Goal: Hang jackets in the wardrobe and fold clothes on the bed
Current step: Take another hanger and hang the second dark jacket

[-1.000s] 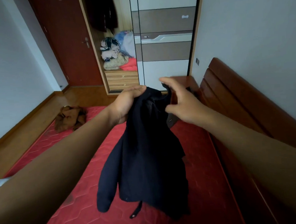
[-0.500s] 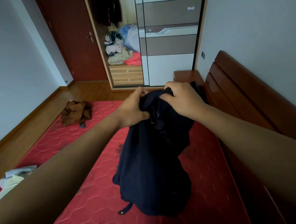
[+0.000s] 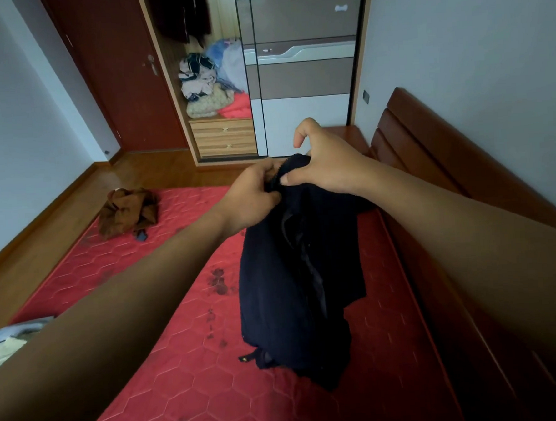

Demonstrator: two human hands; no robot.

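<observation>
A dark navy jacket (image 3: 297,274) hangs bunched over the red mattress (image 3: 156,364), its lower end resting on the bed. My left hand (image 3: 253,195) grips its top edge from the left. My right hand (image 3: 325,162) pinches the same top edge from the right, thumb and fingers on the fabric, index finger raised. The two hands are close together. The open wardrobe (image 3: 217,84) stands at the far end with dark garments hanging at its top.
A crumpled brown garment (image 3: 127,211) lies at the bed's far left corner. Pale clothes (image 3: 8,344) sit at the left edge. A wooden headboard (image 3: 447,174) runs along the right. Piled clothes fill the wardrobe shelf above two drawers (image 3: 225,138). A red door (image 3: 115,73) is shut.
The jacket went from hanging spread out with a sleeve dangling to bunched and lowered onto the mattress. My hands came together at its top edge.
</observation>
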